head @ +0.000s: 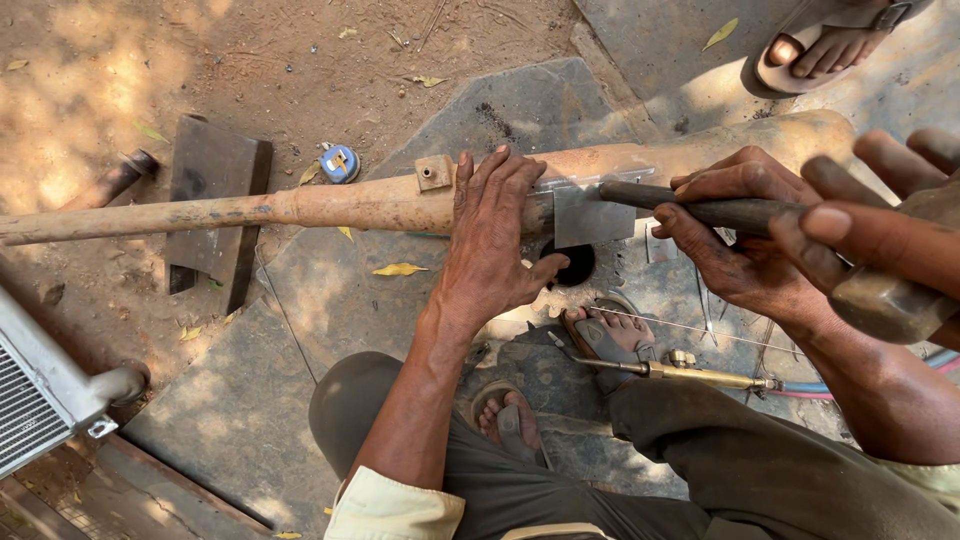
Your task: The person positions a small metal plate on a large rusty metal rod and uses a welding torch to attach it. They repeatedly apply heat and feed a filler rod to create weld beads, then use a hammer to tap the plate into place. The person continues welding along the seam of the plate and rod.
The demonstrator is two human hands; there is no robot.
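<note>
A long rusty pipe lies across a stone slab, propped on a dark steel block. A small grey metal plate sits against the pipe's side. My left hand presses down over the pipe just left of the plate, fingers spread. My right hand grips a dark rod-like handle whose tip rests on the plate. A blurred hand of another person, close to the camera at the right, holds a rounded metal piece.
A brass torch with hoses lies by my sandalled feet. A blue tape measure lies on the dirt behind the pipe. A finned radiator stands at lower left. Another person's sandalled foot is at top right.
</note>
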